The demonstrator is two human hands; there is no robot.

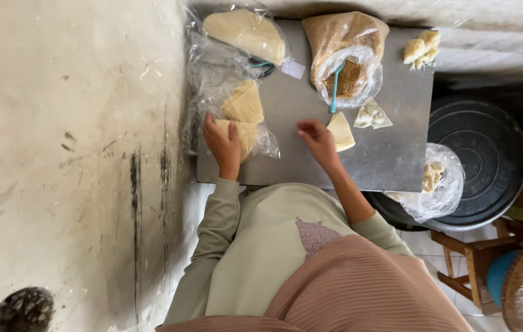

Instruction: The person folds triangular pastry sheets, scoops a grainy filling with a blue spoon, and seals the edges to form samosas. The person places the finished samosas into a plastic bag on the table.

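My left hand (224,142) presses the limp dough wrapper stack (241,132); right hand (317,138), fingers loose, empty, nears a thin wrapper (340,131) — floppy, tearable, lift by its edge.

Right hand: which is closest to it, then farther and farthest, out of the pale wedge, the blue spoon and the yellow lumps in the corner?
From the right hand:
1. Pale wedge, right beside the fingers.
2. Blue spoon, standing in the crumb bag above.
3. Yellow lumps, far top-right table corner.

Both arms reach forward, left hand (223,142) flat with fingers together, right hand (317,138) loosely curled.
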